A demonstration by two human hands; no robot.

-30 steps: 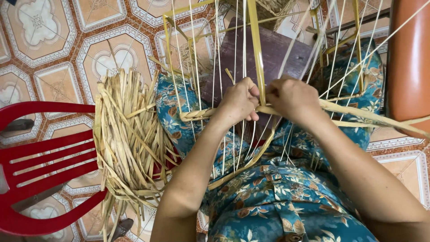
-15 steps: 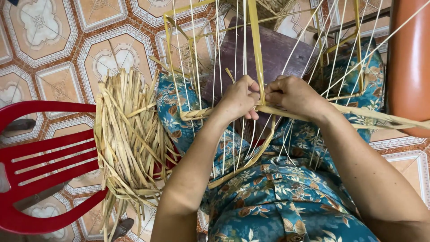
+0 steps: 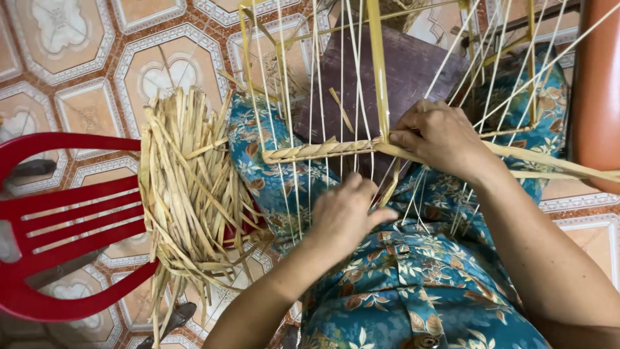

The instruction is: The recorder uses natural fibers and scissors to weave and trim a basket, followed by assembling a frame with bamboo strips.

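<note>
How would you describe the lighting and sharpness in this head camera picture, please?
In the head view, light is soft and even, with no hard shadows or glare on the floor tiles. The right hand and braided strip look sharp; the left hand is slightly soft. The straw bundle is clear, and the thin strands bow a little near the edges.

- A bundle of straw strips [image 3: 187, 207] is laid on a chair [image 3: 64, 213] at the left, just beside the lap
- A board [image 3: 400, 77] is set on the lap, behind the upright strands [image 3: 310, 129]
- A woven band [image 3: 316, 150] is run across the strands, in front of the board
- The right hand [image 3: 442, 139] is placed on the band's right end; the left hand [image 3: 345, 213] is held nearer, below the band
- A tiled floor [image 3: 84, 52] is spread beneath everything
</note>
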